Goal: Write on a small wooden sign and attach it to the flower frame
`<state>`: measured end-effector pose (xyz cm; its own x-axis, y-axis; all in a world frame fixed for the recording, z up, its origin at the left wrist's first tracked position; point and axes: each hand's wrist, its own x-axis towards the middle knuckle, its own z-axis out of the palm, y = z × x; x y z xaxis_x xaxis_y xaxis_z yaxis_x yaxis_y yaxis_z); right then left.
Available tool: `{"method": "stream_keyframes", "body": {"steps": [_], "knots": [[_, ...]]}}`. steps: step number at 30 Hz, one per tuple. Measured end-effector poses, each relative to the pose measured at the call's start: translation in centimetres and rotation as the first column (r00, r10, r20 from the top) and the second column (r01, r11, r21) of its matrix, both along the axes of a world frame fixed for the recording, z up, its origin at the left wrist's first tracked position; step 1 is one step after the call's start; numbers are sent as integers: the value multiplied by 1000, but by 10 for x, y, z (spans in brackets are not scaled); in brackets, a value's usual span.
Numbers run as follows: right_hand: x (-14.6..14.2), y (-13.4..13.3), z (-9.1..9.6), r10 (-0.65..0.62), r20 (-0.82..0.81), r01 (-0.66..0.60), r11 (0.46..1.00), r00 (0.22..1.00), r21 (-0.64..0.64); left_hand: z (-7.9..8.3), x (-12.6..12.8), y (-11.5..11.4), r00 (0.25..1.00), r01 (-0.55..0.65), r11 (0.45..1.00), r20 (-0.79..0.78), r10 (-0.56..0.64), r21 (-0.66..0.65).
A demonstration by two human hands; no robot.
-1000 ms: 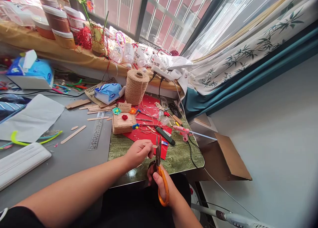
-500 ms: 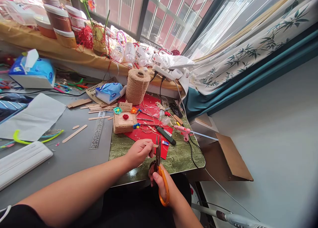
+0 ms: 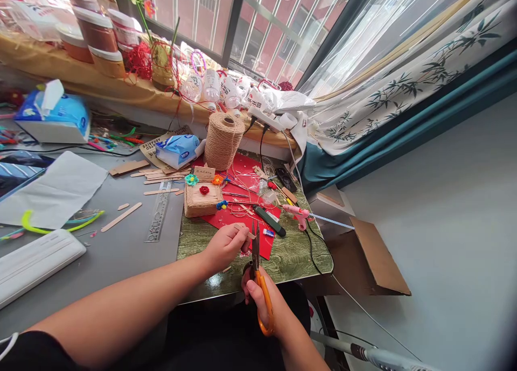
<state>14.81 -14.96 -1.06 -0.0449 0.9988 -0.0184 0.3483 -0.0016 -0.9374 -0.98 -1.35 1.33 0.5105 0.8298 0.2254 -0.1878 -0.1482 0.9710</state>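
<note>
My left hand (image 3: pixel 229 245) pinches a short piece of wooden craft stick (image 3: pixel 250 235), its free end reaching the scissor blades. My right hand (image 3: pixel 255 293) is closed around the orange handles of a pair of scissors (image 3: pixel 265 301), whose blades point away from me and look slightly apart. Just beyond my hands lies a red sheet (image 3: pixel 264 248) with a dark green utility knife (image 3: pixel 270 221) on it. To the left of that stands a twine-wrapped box (image 3: pixel 203 201) with a red flower and other coloured flowers on it.
A twine spool (image 3: pixel 224 140) stands behind the box. A pink glue gun (image 3: pixel 297 214) lies near the table's right side, its cord hanging over the edge. Several craft sticks (image 3: pixel 121 217) and a clear ruler (image 3: pixel 158 212) lie on the grey mat (image 3: pixel 133 252) at left.
The craft stick piece in my left hand has tilted, its free end now lower against the blades. My right hand and the scissors have shifted very slightly left.
</note>
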Motion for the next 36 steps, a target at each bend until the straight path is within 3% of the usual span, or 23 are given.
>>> {"method": "stream_keyframes", "body": {"steps": [10,15,36], "knots": [[1,1,17,94,-30,-96,992,995,-87,-5,0,3,1000,-20,1000,2,20,-3],[-1,3,11,46,-50,-53,986,998,-156,-4,0,3,1000,-27,1000,-7,27,13],[-3,5,-1,-18,107,30,994,994,-104,-2,-1,3,1000,-4,1000,7,4,11]]}}
